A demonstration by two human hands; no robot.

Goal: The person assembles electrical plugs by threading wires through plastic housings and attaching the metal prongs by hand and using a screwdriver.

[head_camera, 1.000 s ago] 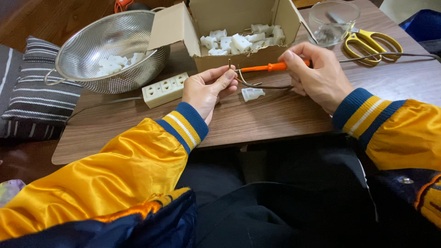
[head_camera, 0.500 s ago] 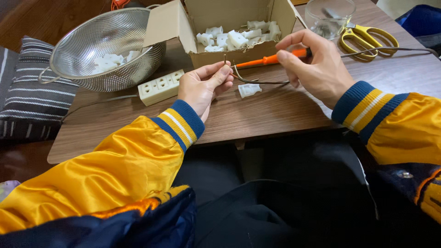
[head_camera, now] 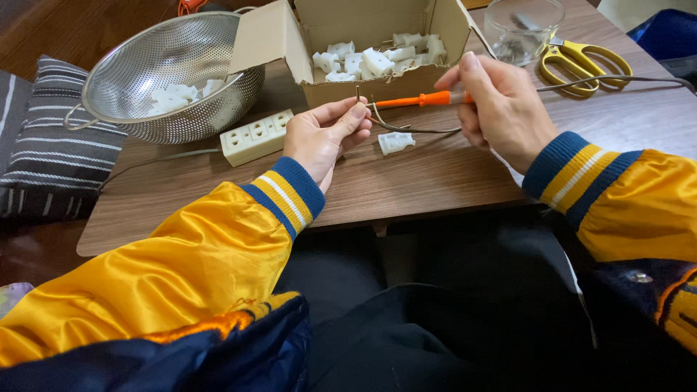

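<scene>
Head view: open brown cardboard box of white plastic pieces, far centre of wooden counter. Left hand fingers pinch thin metal wire; right hand grips orange-handled tool, since earlier shifted slightly nearer. Tool tip hard to make out.

Brown wooden tabletop carries metal colander, open cardboard box, white power strip, small white plastic piece, yellow scissors, glass jar.
</scene>
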